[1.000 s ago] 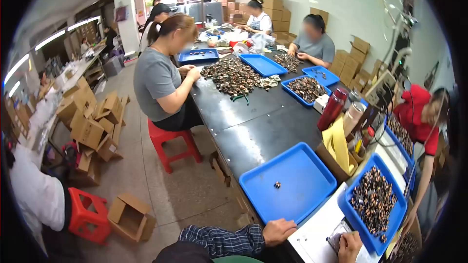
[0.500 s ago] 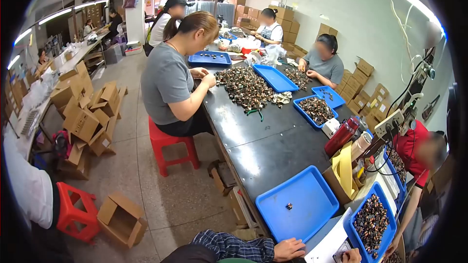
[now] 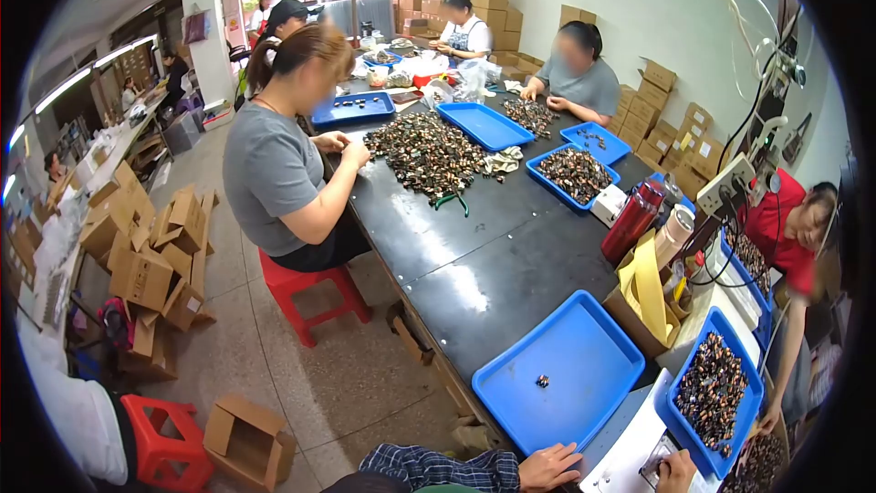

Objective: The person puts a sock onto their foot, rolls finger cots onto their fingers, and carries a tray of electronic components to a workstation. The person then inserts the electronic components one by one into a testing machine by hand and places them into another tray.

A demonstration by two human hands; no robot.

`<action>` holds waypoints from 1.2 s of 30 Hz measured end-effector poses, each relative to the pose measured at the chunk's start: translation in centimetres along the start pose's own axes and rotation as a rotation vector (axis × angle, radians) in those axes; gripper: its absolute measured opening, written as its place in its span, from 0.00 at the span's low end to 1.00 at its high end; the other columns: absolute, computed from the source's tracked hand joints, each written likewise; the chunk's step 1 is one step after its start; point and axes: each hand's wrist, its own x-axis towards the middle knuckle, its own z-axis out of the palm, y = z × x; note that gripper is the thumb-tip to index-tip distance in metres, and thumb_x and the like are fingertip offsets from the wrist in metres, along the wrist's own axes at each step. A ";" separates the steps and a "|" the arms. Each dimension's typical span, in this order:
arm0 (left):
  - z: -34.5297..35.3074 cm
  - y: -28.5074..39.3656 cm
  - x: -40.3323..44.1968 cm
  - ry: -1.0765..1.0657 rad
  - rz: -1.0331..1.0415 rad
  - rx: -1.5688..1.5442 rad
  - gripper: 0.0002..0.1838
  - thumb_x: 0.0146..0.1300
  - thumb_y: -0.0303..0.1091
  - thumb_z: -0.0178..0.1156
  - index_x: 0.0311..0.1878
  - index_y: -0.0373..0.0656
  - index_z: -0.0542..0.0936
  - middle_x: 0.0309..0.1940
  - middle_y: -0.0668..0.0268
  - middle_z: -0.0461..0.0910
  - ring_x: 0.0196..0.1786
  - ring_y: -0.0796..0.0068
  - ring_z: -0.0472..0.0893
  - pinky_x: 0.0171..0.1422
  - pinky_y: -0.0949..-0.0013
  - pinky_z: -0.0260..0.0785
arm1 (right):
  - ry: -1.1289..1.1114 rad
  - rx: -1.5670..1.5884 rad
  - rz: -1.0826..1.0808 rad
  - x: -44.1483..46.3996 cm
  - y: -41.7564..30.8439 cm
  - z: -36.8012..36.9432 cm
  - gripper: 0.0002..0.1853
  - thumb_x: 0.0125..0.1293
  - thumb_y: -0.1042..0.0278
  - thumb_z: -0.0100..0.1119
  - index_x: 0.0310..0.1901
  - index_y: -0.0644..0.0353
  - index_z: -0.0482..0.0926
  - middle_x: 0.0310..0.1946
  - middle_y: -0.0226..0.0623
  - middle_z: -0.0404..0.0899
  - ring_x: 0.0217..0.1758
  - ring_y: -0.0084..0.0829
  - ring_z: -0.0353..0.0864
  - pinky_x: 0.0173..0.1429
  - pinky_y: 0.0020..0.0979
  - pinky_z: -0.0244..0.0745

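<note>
My left hand point(image 3: 550, 468), in a dark plaid sleeve, lies with fingers stretched out at the near edge of a blue tray point(image 3: 493, 393). A few small dark and copper-coloured parts point(image 3: 542, 381) sit in that tray. At the bottom edge, my right hand point(image 3: 676, 472) has its fingers curled beside a small metallic item point(image 3: 654, 466) on a white surface point(image 3: 623, 458); what it grips is too small to make out. Just right of it stands another blue tray point(image 3: 754, 374), heaped with small copper-and-black parts point(image 3: 707, 397).
A big pile of similar parts point(image 3: 424, 153) covers the black table point(image 3: 447, 260), with co-workers seated around it. A red thermos point(image 3: 633, 223) and a cardboard box point(image 3: 646, 306) stand along the right. A person in red point(image 3: 783, 237) reaches down at far right.
The camera view has turned slightly right, so the room shifts left. My left hand stays by the tray, and my right hand shows more fully beside the metallic item.
</note>
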 end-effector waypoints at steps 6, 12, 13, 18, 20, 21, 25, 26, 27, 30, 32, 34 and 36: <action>0.9 -0.7 -0.5 0.052 0.016 0.045 0.23 0.63 0.45 0.44 0.54 0.36 0.66 0.55 0.45 0.63 0.48 0.53 0.70 0.51 0.61 0.65 | -0.007 0.062 -0.035 0.3 0.3 -0.2 0.01 0.54 0.78 0.50 0.26 0.64 0.70 0.23 0.45 0.67 0.28 0.44 0.67 0.31 0.39 0.62; 0.3 0.0 -0.6 0.072 -0.010 0.117 0.25 0.55 0.49 0.53 0.51 0.43 0.71 0.53 0.50 0.68 0.48 0.50 0.72 0.48 0.57 0.68 | 0.033 0.087 -0.063 0.6 -0.6 -0.5 0.07 0.49 0.82 0.49 0.32 0.66 0.72 0.25 0.46 0.67 0.29 0.45 0.68 0.33 0.38 0.64; 0.1 0.2 -0.5 0.093 0.010 0.124 0.24 0.56 0.48 0.52 0.50 0.41 0.72 0.52 0.50 0.69 0.47 0.50 0.72 0.47 0.57 0.68 | 0.022 0.103 -0.057 0.6 -0.6 -0.4 0.07 0.49 0.82 0.49 0.32 0.66 0.72 0.25 0.46 0.67 0.29 0.45 0.68 0.33 0.38 0.64; -0.6 0.7 -0.1 0.104 0.015 0.123 0.23 0.57 0.48 0.51 0.46 0.38 0.73 0.49 0.49 0.71 0.44 0.49 0.74 0.44 0.58 0.69 | 0.057 -0.011 -0.028 -0.4 0.0 0.7 0.15 0.46 0.85 0.50 0.39 0.70 0.73 0.35 0.50 0.73 0.39 0.48 0.72 0.44 0.38 0.69; -0.9 1.0 0.0 0.105 0.019 0.121 0.24 0.57 0.49 0.51 0.45 0.37 0.74 0.49 0.48 0.71 0.43 0.48 0.74 0.44 0.57 0.69 | 0.071 -0.036 0.002 -0.7 0.1 0.9 0.15 0.47 0.85 0.51 0.40 0.71 0.74 0.38 0.51 0.73 0.40 0.50 0.73 0.45 0.39 0.70; -1.0 1.0 0.1 0.095 0.006 0.121 0.24 0.57 0.49 0.51 0.45 0.37 0.74 0.49 0.48 0.71 0.43 0.48 0.74 0.44 0.57 0.69 | 0.060 -0.025 0.007 -0.6 0.2 0.9 0.15 0.47 0.85 0.51 0.40 0.71 0.74 0.38 0.51 0.73 0.40 0.50 0.73 0.45 0.39 0.70; -1.8 1.0 1.0 0.109 0.071 0.127 0.19 0.58 0.43 0.54 0.41 0.34 0.75 0.44 0.47 0.73 0.39 0.53 0.76 0.40 0.62 0.70 | 0.048 0.010 -0.027 0.0 0.7 0.4 0.10 0.52 0.85 0.51 0.38 0.71 0.74 0.35 0.51 0.74 0.37 0.49 0.74 0.41 0.38 0.71; -1.9 0.7 0.8 0.078 0.013 0.008 0.16 0.59 0.38 0.52 0.43 0.33 0.74 0.46 0.48 0.72 0.42 0.54 0.75 0.43 0.63 0.69 | 0.053 0.029 -0.034 0.2 0.8 0.3 0.10 0.52 0.85 0.51 0.38 0.71 0.74 0.35 0.52 0.74 0.36 0.49 0.74 0.41 0.38 0.71; -2.0 0.7 0.4 0.045 -0.054 -0.112 0.14 0.59 0.33 0.51 0.44 0.32 0.73 0.49 0.49 0.71 0.45 0.55 0.74 0.47 0.63 0.68 | 0.050 0.054 -0.035 0.2 0.9 0.3 0.10 0.52 0.85 0.52 0.38 0.72 0.74 0.35 0.52 0.74 0.36 0.49 0.74 0.40 0.38 0.71; -6.8 1.1 2.6 0.112 -0.019 -0.079 0.07 0.57 0.27 0.53 0.34 0.33 0.76 0.32 0.57 0.77 0.33 0.61 0.77 0.36 0.66 0.69 | 0.028 0.060 -0.027 0.2 1.0 0.2 0.09 0.53 0.85 0.52 0.37 0.72 0.75 0.34 0.52 0.74 0.35 0.49 0.74 0.39 0.38 0.71; -10.0 1.6 3.7 0.126 -0.171 -0.035 0.11 0.60 0.30 0.46 0.30 0.33 0.76 0.38 0.54 0.78 0.36 0.60 0.77 0.40 0.65 0.70 | 0.047 0.051 -0.038 0.4 0.9 0.1 0.08 0.54 0.85 0.52 0.36 0.72 0.76 0.34 0.51 0.74 0.35 0.48 0.74 0.39 0.37 0.71; -10.6 1.7 3.8 0.291 -0.210 -0.045 0.13 0.62 0.30 0.43 0.34 0.33 0.76 0.41 0.53 0.76 0.41 0.59 0.75 0.47 0.64 0.67 | 0.045 0.056 -0.033 0.3 1.0 0.1 0.08 0.54 0.85 0.52 0.36 0.72 0.76 0.34 0.51 0.74 0.35 0.47 0.74 0.39 0.37 0.71; -10.0 1.6 3.7 0.336 -0.208 -0.001 0.13 0.62 0.31 0.43 0.36 0.33 0.76 0.43 0.53 0.75 0.44 0.58 0.74 0.50 0.63 0.65 | 0.030 0.058 -0.026 0.3 1.1 0.1 0.08 0.54 0.85 0.52 0.36 0.72 0.76 0.33 0.51 0.74 0.35 0.47 0.74 0.39 0.37 0.71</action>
